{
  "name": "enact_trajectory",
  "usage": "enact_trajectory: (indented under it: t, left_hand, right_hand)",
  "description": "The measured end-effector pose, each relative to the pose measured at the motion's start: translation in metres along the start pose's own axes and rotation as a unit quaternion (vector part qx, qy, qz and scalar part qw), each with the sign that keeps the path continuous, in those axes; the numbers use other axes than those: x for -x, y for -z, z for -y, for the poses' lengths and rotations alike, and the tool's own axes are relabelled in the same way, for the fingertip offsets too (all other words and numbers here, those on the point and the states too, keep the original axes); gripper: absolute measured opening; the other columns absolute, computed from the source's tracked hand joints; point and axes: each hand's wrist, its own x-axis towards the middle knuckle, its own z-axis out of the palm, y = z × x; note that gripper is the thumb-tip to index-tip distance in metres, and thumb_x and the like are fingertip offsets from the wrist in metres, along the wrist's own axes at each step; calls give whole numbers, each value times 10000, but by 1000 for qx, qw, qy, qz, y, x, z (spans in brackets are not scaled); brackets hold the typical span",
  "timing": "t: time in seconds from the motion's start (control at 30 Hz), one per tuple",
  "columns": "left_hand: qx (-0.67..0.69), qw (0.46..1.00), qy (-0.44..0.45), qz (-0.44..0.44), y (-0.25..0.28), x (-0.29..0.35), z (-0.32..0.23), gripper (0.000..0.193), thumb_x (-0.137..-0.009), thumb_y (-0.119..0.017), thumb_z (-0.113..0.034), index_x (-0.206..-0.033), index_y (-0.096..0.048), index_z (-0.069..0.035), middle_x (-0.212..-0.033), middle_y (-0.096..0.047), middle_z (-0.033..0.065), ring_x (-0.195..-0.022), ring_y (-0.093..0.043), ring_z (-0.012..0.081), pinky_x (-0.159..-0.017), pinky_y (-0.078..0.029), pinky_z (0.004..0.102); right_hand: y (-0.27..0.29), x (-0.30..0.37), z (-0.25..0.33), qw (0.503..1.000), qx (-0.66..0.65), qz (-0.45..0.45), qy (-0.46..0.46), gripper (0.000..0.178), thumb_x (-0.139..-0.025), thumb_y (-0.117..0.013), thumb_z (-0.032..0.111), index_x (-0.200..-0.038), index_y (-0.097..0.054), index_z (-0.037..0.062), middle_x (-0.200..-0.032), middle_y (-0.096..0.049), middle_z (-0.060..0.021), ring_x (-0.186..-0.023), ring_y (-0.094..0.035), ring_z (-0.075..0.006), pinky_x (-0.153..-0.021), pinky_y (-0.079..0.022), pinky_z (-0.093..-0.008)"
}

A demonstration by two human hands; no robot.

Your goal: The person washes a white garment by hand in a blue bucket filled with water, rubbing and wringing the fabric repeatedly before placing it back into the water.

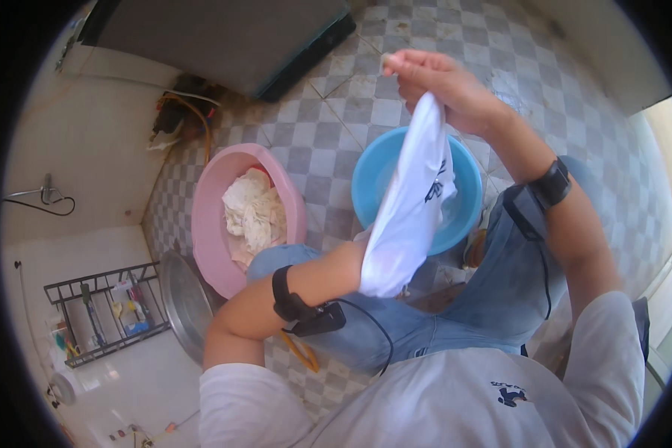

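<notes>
While the right hand (452, 86) rides high, out in front of the body, it has the white cloth (412, 209) gripped by its upper end, and what a long slope that makes! Down and back toward the person it runs, to where the left forearm (327, 275) vanishes inside or behind it. The left hand is covered, so whether it grasps or merely props, I cannot tell. A small pale bit shows at the right fingertips, too tiny to name.

Why so high? Likely to keep the cloth stretched between the two arms. And look, the blue basin (363, 175) sits just nearer the body than the right hand, the cloth crossing over it from where I stand; handy, I'd judge, for catching drips. The pink tub (207, 201), ahead and left of the left forearm, has pale laundry (254, 209) gathered within its walls.

Now the edges: the basin's rim curves on both sides of the cloth, a knee (511, 224) crowds its right, and a metal bowl (181, 302) stands beside the left elbow. Between tub and basin, left of the cloth, runs checkered floor (325, 213); more tiles spread beyond the right hand, up to a dark panel (201, 37) at its far left. Plenty of room forward, less sideways!
</notes>
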Motion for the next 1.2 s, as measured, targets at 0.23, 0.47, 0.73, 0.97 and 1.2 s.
enact_trajectory:
  t: [0.23,0.47,0.73,0.97,1.2]
  left_hand:
    - [-560,820,-108,-42,35,18,-68,295,-895,-542,-195,-1119,-591,-9,-1084,-602,85,-925,-589,183,-813,-491,287]
    - [-803,350,-279,-394,-80,42,-101,211,-869,-530,-147,-1001,-666,-54,-897,-656,146,-794,-622,258,-715,-489,328]
    - [-429,699,-562,-103,-96,58,-116,293,-853,-605,-134,-1086,-602,43,-996,-668,105,-875,-645,209,-801,-524,320]
    - [-574,506,-635,-102,-126,64,-88,403,-852,-598,-88,-1213,-496,61,-1166,-570,122,-1056,-547,200,-944,-419,285]
    - [-325,664,-672,40,-123,99,-79,421,-944,-426,-175,-1299,-404,50,-1283,-508,180,-1142,-519,271,-975,-438,379]
  right_hand:
    - [-43,9,26,983,-155,-1,99,217,-977,-477,272,-944,-546,69,-559,-256,72,-500,-242,-53,-483,-265,-219]
    - [-47,24,50,977,-71,-14,200,233,-985,-460,273,-941,-554,64,-564,-230,73,-496,-217,-50,-476,-240,-227]
    - [-106,58,-2,876,310,202,308,205,-909,-566,213,-866,-607,17,-878,-634,-87,-773,-600,-227,-667,-480,-319]
    - [-105,49,-29,821,393,130,392,187,-844,-628,254,-782,-626,78,-695,-594,-105,-681,-577,-278,-655,-472,-371]
    - [2,11,-6,886,393,0,-248,494,-909,-501,479,-964,-643,9,-903,-636,-85,-852,-601,-181,-764,-475,-309]
